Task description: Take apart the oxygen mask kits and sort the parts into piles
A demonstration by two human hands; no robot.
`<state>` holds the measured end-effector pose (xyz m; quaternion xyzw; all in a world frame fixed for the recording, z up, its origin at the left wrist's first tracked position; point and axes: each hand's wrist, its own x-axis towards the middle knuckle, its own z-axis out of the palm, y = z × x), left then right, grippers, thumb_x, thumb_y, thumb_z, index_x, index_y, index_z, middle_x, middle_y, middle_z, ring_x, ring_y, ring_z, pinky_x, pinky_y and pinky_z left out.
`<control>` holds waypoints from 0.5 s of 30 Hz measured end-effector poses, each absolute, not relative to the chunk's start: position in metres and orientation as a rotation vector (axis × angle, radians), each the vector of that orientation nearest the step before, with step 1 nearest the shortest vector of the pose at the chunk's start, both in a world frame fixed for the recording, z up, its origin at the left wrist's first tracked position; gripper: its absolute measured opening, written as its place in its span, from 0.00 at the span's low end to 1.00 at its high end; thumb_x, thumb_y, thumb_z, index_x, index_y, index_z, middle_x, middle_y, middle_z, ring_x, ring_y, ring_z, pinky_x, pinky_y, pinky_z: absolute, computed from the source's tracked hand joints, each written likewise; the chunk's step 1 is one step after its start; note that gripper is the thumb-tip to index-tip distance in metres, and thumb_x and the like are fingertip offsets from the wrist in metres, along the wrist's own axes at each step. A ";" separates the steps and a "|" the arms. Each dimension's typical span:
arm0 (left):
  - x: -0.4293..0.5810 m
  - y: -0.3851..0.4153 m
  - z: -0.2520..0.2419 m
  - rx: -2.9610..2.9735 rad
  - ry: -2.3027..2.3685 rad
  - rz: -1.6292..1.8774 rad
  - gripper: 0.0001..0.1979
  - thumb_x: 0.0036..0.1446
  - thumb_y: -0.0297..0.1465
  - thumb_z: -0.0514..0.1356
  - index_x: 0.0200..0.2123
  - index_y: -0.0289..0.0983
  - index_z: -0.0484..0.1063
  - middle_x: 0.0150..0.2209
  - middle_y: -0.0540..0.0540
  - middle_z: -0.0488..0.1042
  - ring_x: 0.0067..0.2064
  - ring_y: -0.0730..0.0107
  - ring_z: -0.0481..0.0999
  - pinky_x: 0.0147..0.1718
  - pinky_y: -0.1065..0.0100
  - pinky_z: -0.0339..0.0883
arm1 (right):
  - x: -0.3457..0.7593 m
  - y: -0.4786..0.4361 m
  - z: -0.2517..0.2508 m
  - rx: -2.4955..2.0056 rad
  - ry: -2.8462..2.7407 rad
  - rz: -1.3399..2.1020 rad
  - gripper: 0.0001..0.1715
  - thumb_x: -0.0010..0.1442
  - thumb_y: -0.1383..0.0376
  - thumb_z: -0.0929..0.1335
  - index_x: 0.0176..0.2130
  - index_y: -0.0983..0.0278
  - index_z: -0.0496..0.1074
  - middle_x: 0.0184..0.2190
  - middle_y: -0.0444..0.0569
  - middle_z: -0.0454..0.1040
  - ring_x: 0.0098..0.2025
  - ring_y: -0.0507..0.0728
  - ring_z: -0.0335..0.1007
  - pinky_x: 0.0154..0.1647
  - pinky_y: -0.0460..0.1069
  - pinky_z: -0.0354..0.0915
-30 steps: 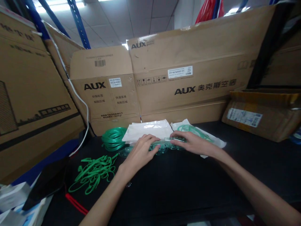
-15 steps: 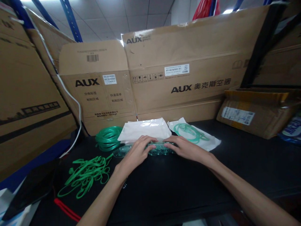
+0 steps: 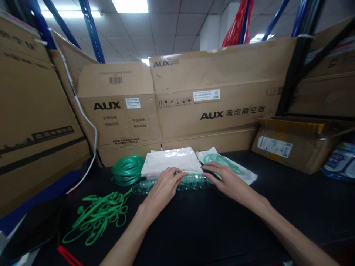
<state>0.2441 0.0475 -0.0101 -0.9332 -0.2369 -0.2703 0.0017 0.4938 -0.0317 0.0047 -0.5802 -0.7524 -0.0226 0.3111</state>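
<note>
Two hands are resting over a row of clear, green-tinted pieces (image 3: 194, 183), centre of the frame.

The left hand (image 3: 165, 183) is bending its grip over the row, the right hand (image 3: 226, 179) is curving at its right end; I cannot tell whether either is grasping. The pieces are already lying lined up on the black counter (image 3: 216, 229); what is left is not showing. White packets (image 3: 172, 159) are lying behind; coiled green tubing (image 3: 127, 168) is sitting left of centre.
</note>
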 end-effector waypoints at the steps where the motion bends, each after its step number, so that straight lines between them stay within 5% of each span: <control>1: 0.244 0.047 -0.010 -2.911 -0.756 -0.835 0.15 0.69 0.28 0.53 0.56 0.44 0.71 0.49 0.44 0.73 0.50 0.59 0.72 0.50 0.57 0.67 | 0.505 -0.029 0.009 -1.586 -1.954 -0.090 0.23 0.70 0.54 0.61 0.53 0.61 0.76 0.56 0.53 0.76 0.58 0.62 0.70 0.62 0.54 0.62; 9: 0.244 0.042 -0.009 -2.809 -0.771 -0.923 0.15 0.68 0.27 0.55 0.55 0.44 0.69 0.49 0.45 0.73 0.50 0.58 0.72 0.50 0.54 0.66 | 0.613 0.004 0.005 -2.168 -1.567 -0.112 0.25 0.62 0.55 0.66 0.50 0.69 0.77 0.47 0.66 0.80 0.52 0.73 0.75 0.52 0.62 0.68; 15: 0.246 0.037 -0.004 -2.790 -0.709 -1.147 0.12 0.68 0.25 0.54 0.50 0.42 0.72 0.44 0.46 0.76 0.46 0.61 0.73 0.48 0.58 0.66 | 0.638 0.019 -0.012 -2.328 -1.373 0.038 0.25 0.56 0.50 0.73 0.42 0.68 0.78 0.39 0.61 0.81 0.44 0.70 0.79 0.43 0.61 0.71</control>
